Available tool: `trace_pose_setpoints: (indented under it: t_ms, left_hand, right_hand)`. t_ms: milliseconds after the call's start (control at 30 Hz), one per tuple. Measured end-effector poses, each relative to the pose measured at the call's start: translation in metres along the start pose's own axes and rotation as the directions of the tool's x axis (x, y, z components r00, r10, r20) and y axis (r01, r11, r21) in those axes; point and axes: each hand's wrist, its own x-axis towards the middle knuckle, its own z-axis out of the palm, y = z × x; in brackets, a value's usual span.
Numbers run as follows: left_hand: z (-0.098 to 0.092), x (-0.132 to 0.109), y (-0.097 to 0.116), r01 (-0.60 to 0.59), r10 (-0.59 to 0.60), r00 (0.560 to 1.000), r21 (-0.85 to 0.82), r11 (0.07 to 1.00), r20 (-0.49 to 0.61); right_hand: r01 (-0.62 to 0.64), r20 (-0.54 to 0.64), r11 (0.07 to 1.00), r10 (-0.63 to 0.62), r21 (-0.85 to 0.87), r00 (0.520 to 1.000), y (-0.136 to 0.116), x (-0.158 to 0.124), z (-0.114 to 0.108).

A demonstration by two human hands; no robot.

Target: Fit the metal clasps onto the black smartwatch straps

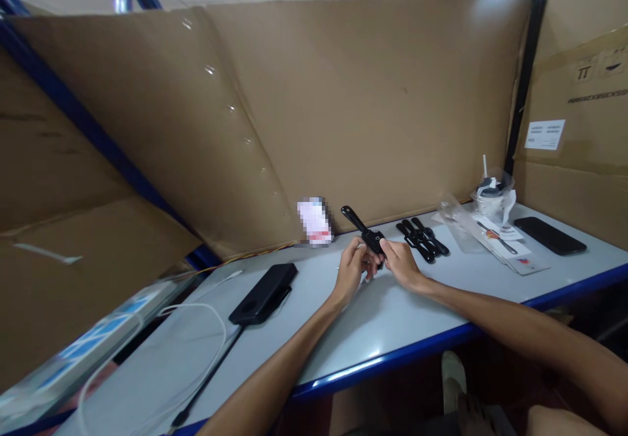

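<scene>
Above the middle of the table, my left hand (351,265) and my right hand (401,263) hold one black tool (362,225) between them. It has a slim rounded handle pointing up and left, with a small hole near its end. Its wider, boxy end lies between my fingers. My right thumb presses on that end, while my left fingers curl beneath and partly hide it. What kind of tool it is, I cannot tell. Just right of my right hand, several similar black tools (422,240) lie side by side on the table.
A black power bank (265,293) with cables lies left of my hands, near a power strip (93,344). Printed cards (510,243), a clear plastic bag (458,223), a lidded cup (489,199) and a black phone (550,234) are at the right. Cardboard (363,109) walls the back.
</scene>
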Motion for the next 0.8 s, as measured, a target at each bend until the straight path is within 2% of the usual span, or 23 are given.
trace_pose_setpoints:
  t_ms: [300,800]
  left_hand:
    - [0.0045,-0.0053,0.0074,-0.078,0.079,0.997,0.074,0.994,-0.008]
    - [0.0097,-0.0091,0.0059,-0.098,0.102,0.992,0.07,0.993,-0.067]
  right_hand:
    - [-0.015,-0.001,1.0,0.015,0.023,1.0,0.0006,-0.0023,0.0005]
    - [-0.017,0.034,0.999,0.016,0.045,0.999,-0.0067,-0.0026,-0.0011]
